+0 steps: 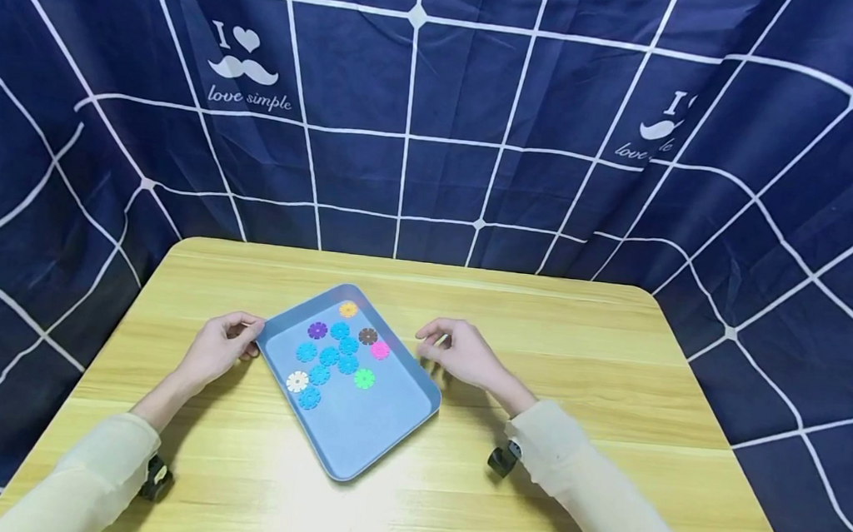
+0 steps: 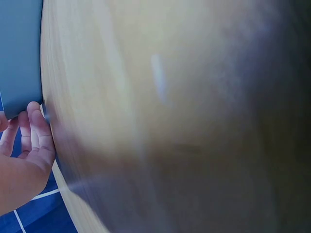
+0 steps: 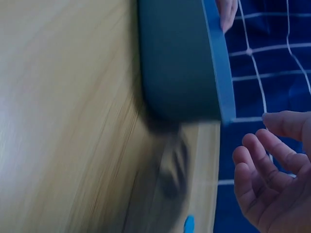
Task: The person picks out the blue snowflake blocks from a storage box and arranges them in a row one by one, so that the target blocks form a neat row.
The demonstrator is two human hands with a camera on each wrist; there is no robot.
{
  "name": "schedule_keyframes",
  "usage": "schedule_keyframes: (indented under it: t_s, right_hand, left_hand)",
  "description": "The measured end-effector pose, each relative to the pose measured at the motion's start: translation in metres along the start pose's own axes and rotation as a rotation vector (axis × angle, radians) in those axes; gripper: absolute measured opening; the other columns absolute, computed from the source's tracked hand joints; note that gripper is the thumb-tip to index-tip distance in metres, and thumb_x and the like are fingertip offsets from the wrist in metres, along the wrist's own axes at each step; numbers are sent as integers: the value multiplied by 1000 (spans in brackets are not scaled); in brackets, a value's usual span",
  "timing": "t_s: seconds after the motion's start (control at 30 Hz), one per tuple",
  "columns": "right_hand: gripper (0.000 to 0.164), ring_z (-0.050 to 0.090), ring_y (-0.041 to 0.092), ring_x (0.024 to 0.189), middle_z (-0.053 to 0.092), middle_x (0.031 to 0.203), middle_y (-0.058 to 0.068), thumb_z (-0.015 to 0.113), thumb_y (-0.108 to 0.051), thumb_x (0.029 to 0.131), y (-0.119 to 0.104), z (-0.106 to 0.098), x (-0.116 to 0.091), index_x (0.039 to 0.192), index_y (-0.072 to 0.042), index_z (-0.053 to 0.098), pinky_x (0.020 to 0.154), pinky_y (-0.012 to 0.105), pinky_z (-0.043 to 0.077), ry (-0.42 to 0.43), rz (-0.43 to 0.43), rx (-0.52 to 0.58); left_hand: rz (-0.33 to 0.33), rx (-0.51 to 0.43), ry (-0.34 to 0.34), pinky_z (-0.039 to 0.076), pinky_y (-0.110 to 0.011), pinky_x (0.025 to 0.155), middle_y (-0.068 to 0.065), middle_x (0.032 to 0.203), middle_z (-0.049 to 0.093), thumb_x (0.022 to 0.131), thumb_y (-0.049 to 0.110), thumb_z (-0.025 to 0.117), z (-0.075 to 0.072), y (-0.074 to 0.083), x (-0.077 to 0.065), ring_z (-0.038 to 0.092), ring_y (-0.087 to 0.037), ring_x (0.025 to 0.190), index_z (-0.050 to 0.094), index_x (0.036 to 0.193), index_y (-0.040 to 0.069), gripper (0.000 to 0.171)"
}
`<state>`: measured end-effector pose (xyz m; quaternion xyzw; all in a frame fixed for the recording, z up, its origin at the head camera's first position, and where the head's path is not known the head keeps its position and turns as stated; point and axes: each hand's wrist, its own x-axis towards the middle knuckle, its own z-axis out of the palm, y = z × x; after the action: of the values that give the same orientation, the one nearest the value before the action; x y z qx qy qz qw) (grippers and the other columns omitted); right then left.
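Observation:
A blue-grey rectangular tray sits turned at an angle on the wooden table. Inside lie several notched plastic discs: a cluster of blue discs, plus an orange disc, purple disc, brown disc, pink disc, green disc and cream disc. My left hand pinches the tray's left corner, thumb at the rim and fingers underneath in the left wrist view. Beside the tray's right side, my right hand is apart from it, fingers loosely bent around nothing.
The light wooden table is bounded at the back and sides by a dark blue curtain with white grid lines. A small blue piece shows at the bottom of the right wrist view. Dark wrist cameras hang below both sleeves.

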<state>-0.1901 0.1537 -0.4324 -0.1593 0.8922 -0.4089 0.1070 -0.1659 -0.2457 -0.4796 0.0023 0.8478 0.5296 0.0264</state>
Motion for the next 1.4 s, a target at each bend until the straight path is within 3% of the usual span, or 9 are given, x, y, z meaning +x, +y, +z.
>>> schedule_keyframes:
  t_s: [0.23, 0.57, 0.93, 1.4]
  right_hand:
    - [20, 64, 14, 82, 75, 98, 5, 74, -17, 98, -23, 19, 1, 115, -6, 77, 73, 25, 54, -22, -65, -25]
    - [22, 63, 11, 83, 76, 99, 3, 74, -15, 99, -34, 48, 10, 119, -5, 75, 70, 22, 51, -69, -130, -30]
    - [25, 70, 14, 92, 78, 105, 4, 75, -17, 98, -39, 70, 17, 120, -6, 74, 80, 20, 55, -125, -184, -135]
    - [27, 70, 15, 104, 76, 112, 2, 75, -24, 99, -40, 83, 26, 122, -10, 76, 90, 30, 57, -107, -207, -313]
  left_hand:
    - [-27, 1, -4, 54, -23, 57, -6, 81, 71, 110, 22, 58, -1, 1, -1, 64, -5, 66, 65, 128, -10, 38]
    - [-46, 3, -14, 54, -23, 57, -4, 81, 71, 110, 23, 58, -2, 4, 0, 64, -6, 66, 65, 129, -9, 38]
    - [-56, 9, -23, 53, -23, 57, -4, 81, 71, 110, 25, 58, -3, 5, -1, 64, -6, 67, 65, 130, -8, 39]
    - [-59, 10, -16, 53, -23, 56, -2, 80, 71, 110, 24, 57, -2, 7, -1, 64, -5, 66, 65, 128, -9, 38]
